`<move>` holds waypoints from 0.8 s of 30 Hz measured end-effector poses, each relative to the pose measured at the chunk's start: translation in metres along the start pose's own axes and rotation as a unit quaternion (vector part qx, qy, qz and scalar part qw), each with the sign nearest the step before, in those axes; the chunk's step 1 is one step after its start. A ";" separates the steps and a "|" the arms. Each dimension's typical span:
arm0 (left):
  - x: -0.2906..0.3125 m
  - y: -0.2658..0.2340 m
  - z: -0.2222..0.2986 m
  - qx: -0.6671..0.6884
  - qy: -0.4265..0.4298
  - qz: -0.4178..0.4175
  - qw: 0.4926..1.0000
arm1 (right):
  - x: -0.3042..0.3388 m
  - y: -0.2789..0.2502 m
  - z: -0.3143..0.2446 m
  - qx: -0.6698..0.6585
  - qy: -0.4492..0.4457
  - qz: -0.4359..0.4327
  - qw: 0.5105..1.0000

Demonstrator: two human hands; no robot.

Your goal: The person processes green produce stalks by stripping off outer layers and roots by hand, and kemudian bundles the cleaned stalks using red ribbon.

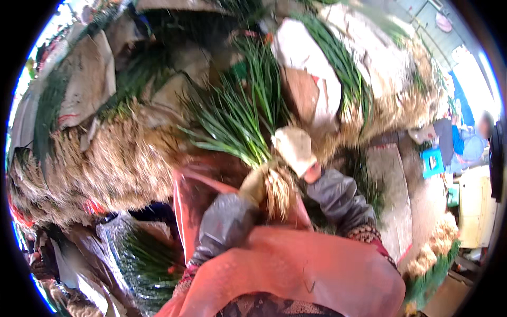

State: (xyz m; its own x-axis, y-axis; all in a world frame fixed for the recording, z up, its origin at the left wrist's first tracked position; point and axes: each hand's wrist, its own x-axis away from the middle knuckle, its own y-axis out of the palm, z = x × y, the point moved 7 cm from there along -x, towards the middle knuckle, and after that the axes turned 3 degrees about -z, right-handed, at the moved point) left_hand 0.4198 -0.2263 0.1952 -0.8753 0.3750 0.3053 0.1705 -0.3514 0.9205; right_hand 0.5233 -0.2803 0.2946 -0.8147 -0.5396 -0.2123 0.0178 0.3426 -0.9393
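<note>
A bunch of spring onions stands tilted in front of me, its green leaves fanning up and left and its pale stringy roots hanging down. My left hand, in a dull yellowish glove, is closed round the stems just above the roots. Right beside the stems is my right hand in a cream glove; its fingers blur together, and I cannot tell whether they grip anything. Grey sleeve covers are on both forearms. Below the bunch spreads a reddish apron over my lap.
A long heap of spring onions, roots facing me, runs across the far side, partly under sacks. Wrapped greens lie at lower left. More bunches lie at lower right. A blue stool-like object and a person are at right.
</note>
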 end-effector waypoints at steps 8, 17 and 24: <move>0.045 0.039 0.029 0.130 0.108 -0.147 0.975 | 0.006 0.051 0.091 -0.334 0.109 -0.132 0.927; 0.043 0.012 0.033 0.112 0.083 -0.182 0.973 | 0.017 0.031 0.022 0.030 0.215 -0.196 0.956; 0.068 -0.007 0.047 -0.002 0.055 0.021 0.998 | 0.020 0.055 0.009 -0.569 0.135 -0.158 0.795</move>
State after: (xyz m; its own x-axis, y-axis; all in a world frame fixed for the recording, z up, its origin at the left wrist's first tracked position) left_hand 0.3804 -0.1578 0.2208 -0.9122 0.2627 0.3143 0.2065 -0.3678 0.9067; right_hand 0.5134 -0.2795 0.2363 -0.7717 -0.6049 0.1963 -0.6237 0.7802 -0.0482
